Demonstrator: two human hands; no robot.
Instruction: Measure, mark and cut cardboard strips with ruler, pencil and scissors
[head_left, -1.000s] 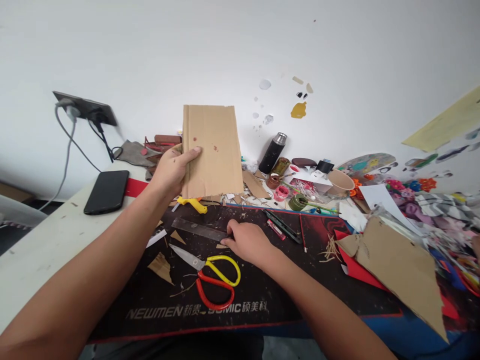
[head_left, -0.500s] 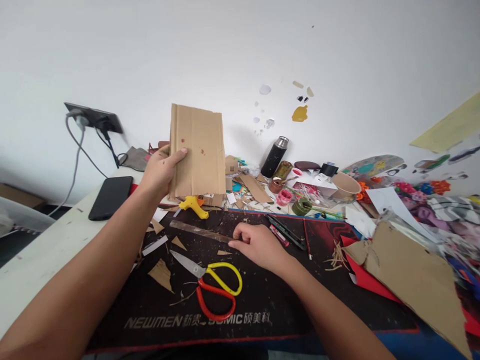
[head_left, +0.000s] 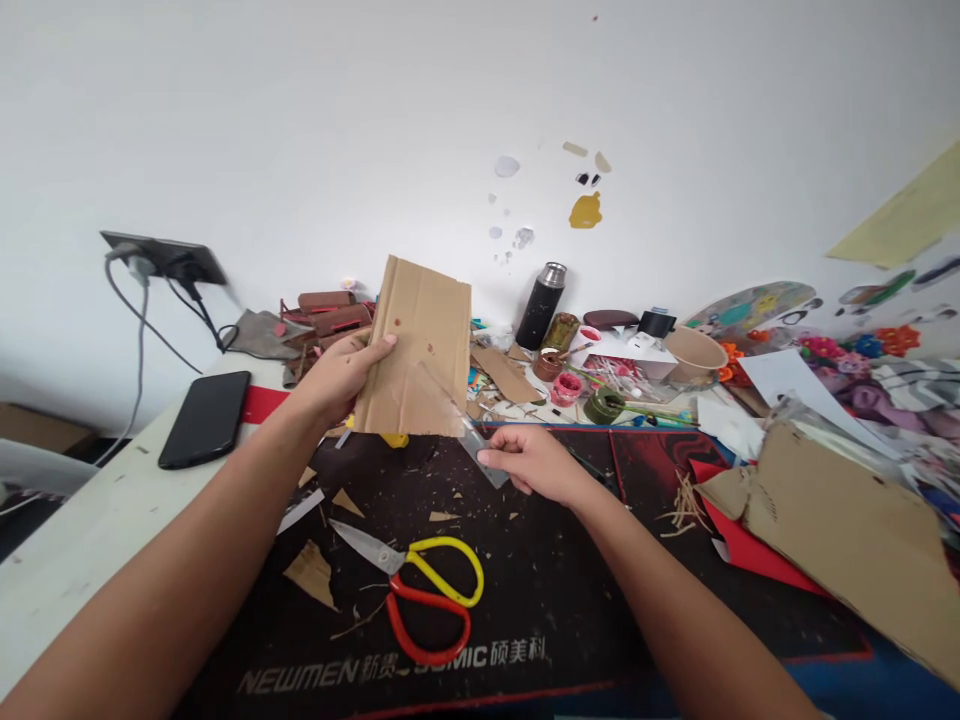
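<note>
Holding brown rectangular cardboard [head_left: 424, 325] and transparent flat ruler [head_left: 474, 442]

Left hand [head_left: 341, 372] grips cardboard's left edge, raised above black printed mat [head_left: 540, 580]. Right hand [head_left: 536, 460] pinches ruler's near end; ruler slants before cardboard, contact unclear. Red-and-yellow-handled metal scissors [head_left: 388, 560] on mat.

Craft wkspace, prob.: desk [head_left: 112, 510] w/ paint pots [head_left: 566, 389], scissors [head_left: 388, 558] & cardbd scraps [head_left: 311, 573].

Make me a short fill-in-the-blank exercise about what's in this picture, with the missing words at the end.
The left hand holds a piece of ____.
The right hand holds a clear ____.
The scissors have one red handle and one ____ handle.
The phone lies toward the picture's ____ edge.

Missing words: cardboard; ruler; yellow; left.
</note>
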